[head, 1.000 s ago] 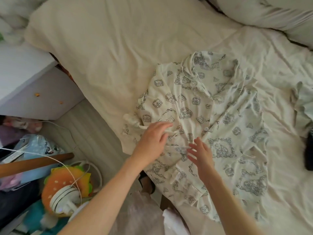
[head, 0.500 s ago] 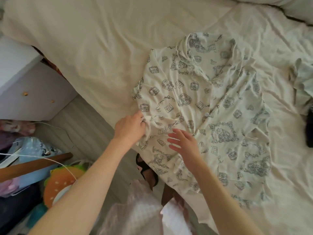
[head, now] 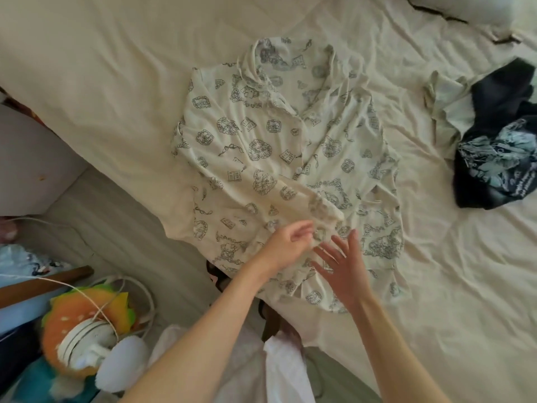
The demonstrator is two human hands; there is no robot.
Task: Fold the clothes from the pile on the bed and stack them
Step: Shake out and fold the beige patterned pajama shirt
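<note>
A cream pyjama shirt with a grey printed pattern (head: pixel 284 158) lies spread front-up on the bed, its collar toward the far side and its hem hanging over the near edge. Its left side, sleeve included, is folded in across the front. My left hand (head: pixel 289 242) pinches that folded-in fabric near the lower middle of the shirt. Just right of it, my right hand (head: pixel 343 266) has its fingers spread flat over the lower part of the shirt. A dark printed garment (head: pixel 499 146) and a pale one (head: pixel 447 103) lie crumpled at the right.
The bed sheet (head: pixel 116 82) is cream and wrinkled. A white cabinet (head: pixel 32 158) stands at the left by the floor. A plush burger toy (head: pixel 87 324), cables and a small white fan clutter the floor at lower left. A pillow lies at the top right corner.
My left hand has carried the shirt's left side in across the front and moved right toward my right hand. The view has shifted, and the dark garment now shows at the right.
</note>
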